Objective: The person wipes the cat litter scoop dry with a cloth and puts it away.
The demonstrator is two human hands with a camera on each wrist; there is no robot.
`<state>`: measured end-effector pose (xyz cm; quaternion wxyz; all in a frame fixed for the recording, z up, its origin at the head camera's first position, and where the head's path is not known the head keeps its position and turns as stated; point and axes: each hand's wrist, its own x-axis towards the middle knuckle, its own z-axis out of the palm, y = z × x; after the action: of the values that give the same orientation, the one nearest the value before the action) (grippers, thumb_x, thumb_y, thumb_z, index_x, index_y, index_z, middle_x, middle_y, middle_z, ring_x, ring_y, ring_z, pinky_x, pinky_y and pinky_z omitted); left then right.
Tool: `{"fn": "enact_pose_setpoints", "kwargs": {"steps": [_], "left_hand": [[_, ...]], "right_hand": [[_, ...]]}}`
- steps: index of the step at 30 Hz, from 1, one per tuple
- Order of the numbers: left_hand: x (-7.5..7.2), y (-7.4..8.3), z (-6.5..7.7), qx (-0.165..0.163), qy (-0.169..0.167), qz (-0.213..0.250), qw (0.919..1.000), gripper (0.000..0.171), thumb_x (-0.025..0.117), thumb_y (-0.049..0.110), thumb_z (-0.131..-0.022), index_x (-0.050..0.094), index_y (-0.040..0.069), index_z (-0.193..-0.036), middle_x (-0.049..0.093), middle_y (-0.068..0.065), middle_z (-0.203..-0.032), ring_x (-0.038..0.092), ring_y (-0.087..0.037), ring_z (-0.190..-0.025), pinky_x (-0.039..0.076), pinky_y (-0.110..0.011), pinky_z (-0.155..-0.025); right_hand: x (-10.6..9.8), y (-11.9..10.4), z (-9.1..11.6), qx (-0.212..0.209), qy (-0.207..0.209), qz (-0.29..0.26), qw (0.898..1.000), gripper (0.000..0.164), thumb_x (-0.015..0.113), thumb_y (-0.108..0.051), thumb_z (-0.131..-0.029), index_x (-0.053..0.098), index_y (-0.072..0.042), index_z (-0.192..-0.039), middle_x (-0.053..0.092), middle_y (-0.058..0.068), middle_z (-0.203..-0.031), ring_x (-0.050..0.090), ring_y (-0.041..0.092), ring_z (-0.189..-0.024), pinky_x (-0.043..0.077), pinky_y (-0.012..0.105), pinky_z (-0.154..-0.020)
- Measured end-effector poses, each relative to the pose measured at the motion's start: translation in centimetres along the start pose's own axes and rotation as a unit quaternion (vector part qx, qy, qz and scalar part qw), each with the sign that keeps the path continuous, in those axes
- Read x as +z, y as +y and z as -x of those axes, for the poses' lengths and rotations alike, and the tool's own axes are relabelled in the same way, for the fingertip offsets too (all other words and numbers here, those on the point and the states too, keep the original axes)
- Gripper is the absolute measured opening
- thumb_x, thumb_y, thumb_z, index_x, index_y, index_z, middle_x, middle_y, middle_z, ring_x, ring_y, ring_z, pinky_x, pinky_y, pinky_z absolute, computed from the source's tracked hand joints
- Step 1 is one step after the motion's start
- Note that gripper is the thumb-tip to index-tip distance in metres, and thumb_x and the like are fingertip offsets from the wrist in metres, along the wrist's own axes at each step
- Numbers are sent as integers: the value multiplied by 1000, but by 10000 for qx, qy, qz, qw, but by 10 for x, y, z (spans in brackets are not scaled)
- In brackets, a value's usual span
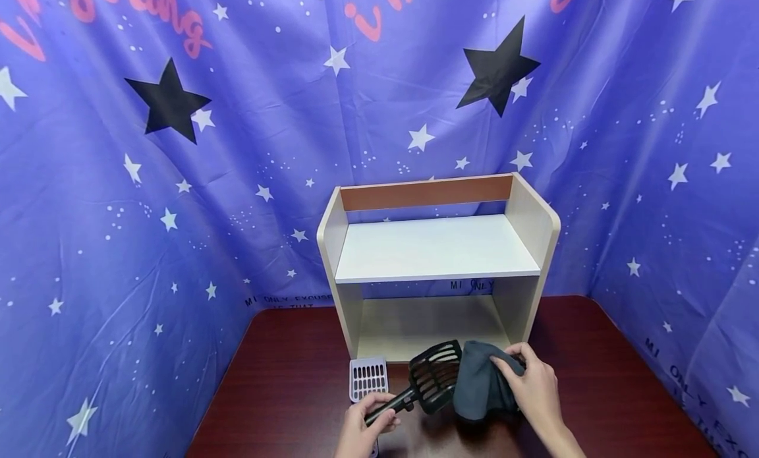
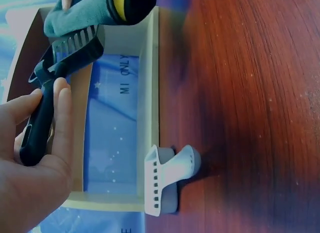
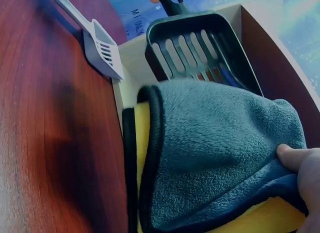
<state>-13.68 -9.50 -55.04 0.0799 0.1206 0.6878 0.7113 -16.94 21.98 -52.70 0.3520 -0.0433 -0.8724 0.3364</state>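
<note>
The black slotted litter scoop (image 1: pixel 422 387) is up off the counter (image 1: pixel 267 379), its handle gripped between the thumb and fingers of the left hand (image 1: pixel 364 422). The right hand (image 1: pixel 536 389) pinches a grey-green cloth (image 1: pixel 483 382) with a yellow reverse and black edging, held at the bowl's front end; whether fabric presses on the plastic, I cannot tell.

The likeliest trouble is snagging: a fold or the thick edging could catch in the long slots, and a hard pull would then twist the scoop. The left hand grips only the handle, so pressure at the far end of the bowl would have leverage to turn it. The right hand has just one part of the cloth—the rest hangs loose and could bunch or slip. Space looks tight, too: a careless swing might strike the shelf unit (image 1: pixel 439 250) or knock the pale grey scoop (image 2: pixel 172 172) beside its front corner.
</note>
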Motion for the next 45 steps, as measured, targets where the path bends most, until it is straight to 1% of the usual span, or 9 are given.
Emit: {"fn": "enact_pose_setpoints", "kwargs": {"steps": [6, 13, 18, 25, 28, 34, 37, 42, 45], "left_hand": [[-10, -2, 3, 35, 275, 12, 9996, 34, 65, 1, -92, 57, -18, -119, 72, -15, -90, 68, -2, -70, 62, -23, -71], [-12, 1, 6, 231, 406, -115, 9988, 35, 69, -1, -88, 60, -18, -118, 69, -30, -93, 66, -1, -69, 61, -21, -67], [-14, 4, 7, 388, 391, -305, 9980, 33, 71, 2, -88, 64, -15, -115, 70, -31, -95, 68, -1, -75, 61, -21, -71], [-18, 8, 4, 530, 57, -769, 9956, 27, 73, 6, -88, 71, -6, -112, 73, -26, -102, 68, 2, -84, 58, -17, -76], [-18, 7, 3, 799, -214, -1016, 9914, 26, 73, 10, -89, 72, -3, -111, 74, -24, -102, 66, 4, -85, 58, -18, -74], [-15, 3, 2, 1295, -438, -1435, 9802, 25, 75, 16, -88, 74, 3, -109, 76, -18, -99, 64, 2, -80, 57, -19, -66], [-14, 4, 2, 1380, -492, -1437, 9787, 23, 74, 14, -88, 74, 3, -109, 76, -19, -97, 64, 1, -79, 57, -19, -66], [-12, 8, 3, 1397, -559, -1479, 9775, 24, 75, 15, -87, 75, 2, -108, 76, -18, -96, 63, 2, -80, 57, -18, -67], [-11, 10, 3, 1346, -591, -1533, 9772, 26, 75, 17, -87, 75, 2, -108, 76, -18, -96, 62, 3, -79, 56, -18, -67]], "right_hand": [[-5, 6, -1, 432, -178, -177, 9988, 25, 86, -13, -76, 64, -16, -87, 70, -4, -68, 51, -6, -57, 37, 12, -59], [-10, 15, -5, 788, -293, -321, 9959, 21, 82, -17, -81, 63, -16, -88, 77, 3, -80, 52, -16, -69, 37, 8, -65], [-13, 22, -10, 902, -349, -526, 9939, 19, 82, -18, -82, 69, -17, -97, 78, 3, -84, 48, -28, -79, 37, 4, -74], [-13, 16, -21, 810, -1132, -1140, 9837, 22, 78, -24, -87, 75, -17, -108, 78, -2, -84, 61, -11, -73, 44, 9, -68], [-13, 10, -26, 741, -1720, -1825, 9652, 24, 73, -21, -92, 71, -11, -113, 77, -4, -85, 65, -2, -72, 50, 16, -66], [-11, -3, -32, 234, -2768, -3026, 9117, 25, 64, -9, -96, 64, -1, -119, 76, -9, -94, 67, 2, -77, 55, 23, -66], [-8, -6, -32, 48, -3228, -3383, 8839, 25, 60, -7, -98, 61, 2, -121, 75, -11, -98, 68, 3, -81, 56, 23, -68], [-5, -12, -33, 37, -3813, -3581, 8523, 24, 57, -8, -99, 58, 2, -121, 73, -12, -101, 68, 3, -87, 56, 22, -73], [-6, -16, -35, 9, -4190, -3757, 8266, 23, 55, -8, -101, 56, 2, -121, 71, -12, -104, 67, 4, -88, 57, 23, -74]]}}
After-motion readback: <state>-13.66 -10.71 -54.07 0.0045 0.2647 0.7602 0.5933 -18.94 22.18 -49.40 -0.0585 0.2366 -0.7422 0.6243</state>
